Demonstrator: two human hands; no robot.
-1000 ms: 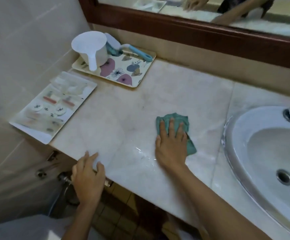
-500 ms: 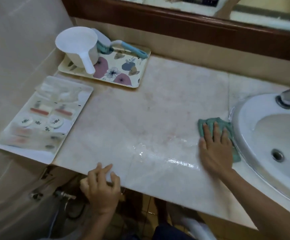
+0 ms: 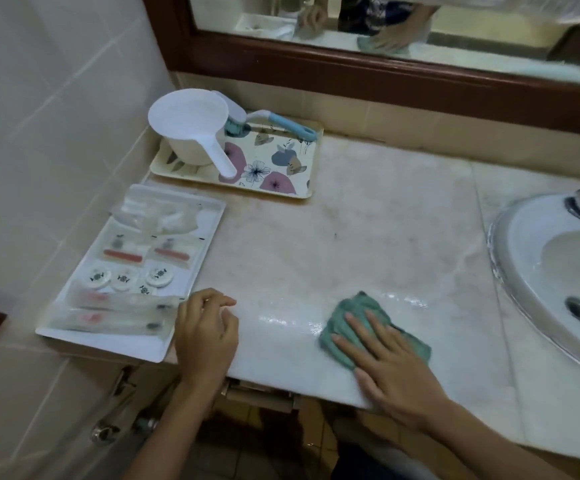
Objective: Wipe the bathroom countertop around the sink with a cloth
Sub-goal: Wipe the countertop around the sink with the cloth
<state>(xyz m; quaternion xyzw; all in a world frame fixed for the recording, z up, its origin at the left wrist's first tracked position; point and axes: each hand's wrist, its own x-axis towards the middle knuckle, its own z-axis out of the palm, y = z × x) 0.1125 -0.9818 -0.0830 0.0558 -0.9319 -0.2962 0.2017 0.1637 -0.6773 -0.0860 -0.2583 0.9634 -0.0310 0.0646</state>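
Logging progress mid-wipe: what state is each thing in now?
Cloth: crumpled, pressed flat on the countertop.
Right hand: fingers straight, pressing the cloth.
Left hand: loosely curled, holding nothing.
Countertop: wet streak beside the cloth.
Scoop: upright on the floral tray.
Brush: lying across the floral tray's back edge.
Sink: drain uncovered.

Marble countertop [image 3: 385,237] with floral tray [image 3: 276,161], white tray [image 3: 136,344], teal cloth [image 3: 354,313] near front edge, sink [image 3: 520,258] at right.
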